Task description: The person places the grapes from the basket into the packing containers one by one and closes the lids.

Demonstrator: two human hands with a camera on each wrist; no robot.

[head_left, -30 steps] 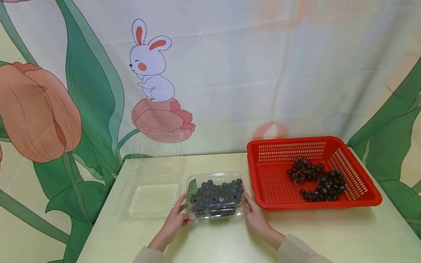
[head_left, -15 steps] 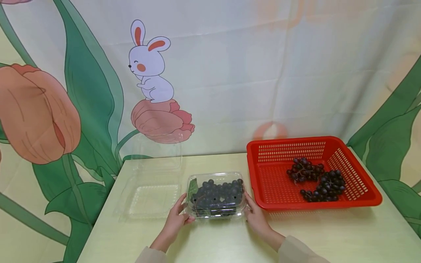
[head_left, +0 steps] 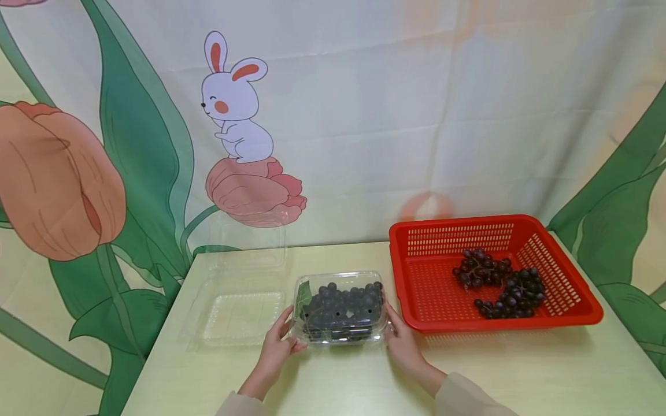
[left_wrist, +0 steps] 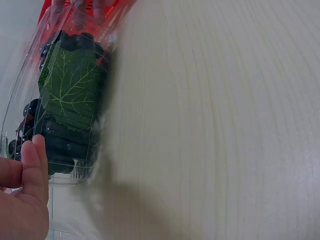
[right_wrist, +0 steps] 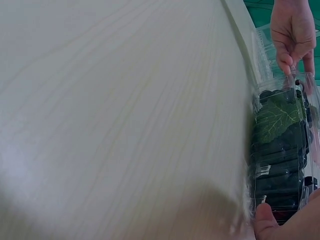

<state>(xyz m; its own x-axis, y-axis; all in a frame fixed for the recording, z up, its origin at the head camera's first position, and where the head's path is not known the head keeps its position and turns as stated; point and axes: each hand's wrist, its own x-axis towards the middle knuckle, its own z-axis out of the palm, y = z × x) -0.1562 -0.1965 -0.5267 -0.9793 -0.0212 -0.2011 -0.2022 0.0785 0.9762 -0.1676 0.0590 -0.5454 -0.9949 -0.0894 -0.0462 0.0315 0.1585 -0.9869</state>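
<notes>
A clear plastic clamshell box with its lid down sits at the middle front of the table. Dark grapes fill it, and a green leaf shows through its front wall in the left wrist view. My left hand grips the box's left end, thumb at the near corner. At the opposite end my right hand holds the right side, its thumb low on the front corner in the right wrist view. Some fingers of both hands are hidden behind the box.
To the left lies an open clear clamshell box, its lid standing against the printed curtain. A red basket with two dark grape bunches stands close on the right. The curtain hangs along the table's back edge.
</notes>
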